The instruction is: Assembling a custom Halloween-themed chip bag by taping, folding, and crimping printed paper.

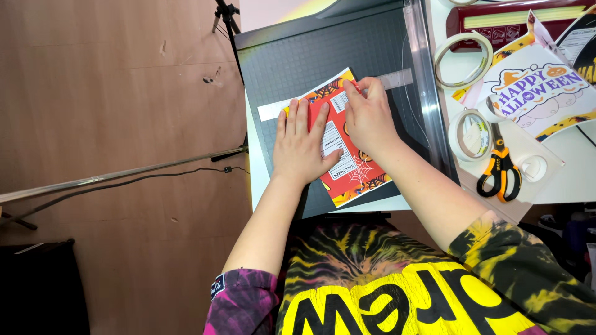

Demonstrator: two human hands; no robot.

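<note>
— Left hand?

— Spread flat, palm down, fingers straight and together, pressing on the printed sheet. Gripping nothing, only weighing down.

— And the right hand?

— Just beside the left, fingers curled, tips set at the upper edge of the sheet's red panel. Hard to tell whether nipping that edge or merely pushing on it.

— Whereabouts of the sheet?

— Lying tilted on the dark gridded cutting board, near the middle, under both hands. Orange border with pumpkin and web pattern, red panel on top carrying white label blocks. Touching a pale strip crossing the board behind it.

— Already folded?

— Seemingly so, judging by the red panel sitting over the orange part, though hidden at the crease by the palms. Looks held down flat rather than loose.

— Cut or taped anywhere?

— No sign of either. Edges of the sheet whole as far as visible, no tape on it.

— Tools close by?

— Off to the right, on the white table, well apart from both hands: orange-handled scissors, closed, plus two tape rolls. Untouched, going by position.

— Anything else over there?

— A printed paper banner with purple lettering, lying past the rolls, partly overlapped by other paper. Also a dark red tray at the far edge.

— So, roughly how far?

— Early to middling, at a guess: panel laid over and pressed, nothing fastened, nothing trimmed.
</note>
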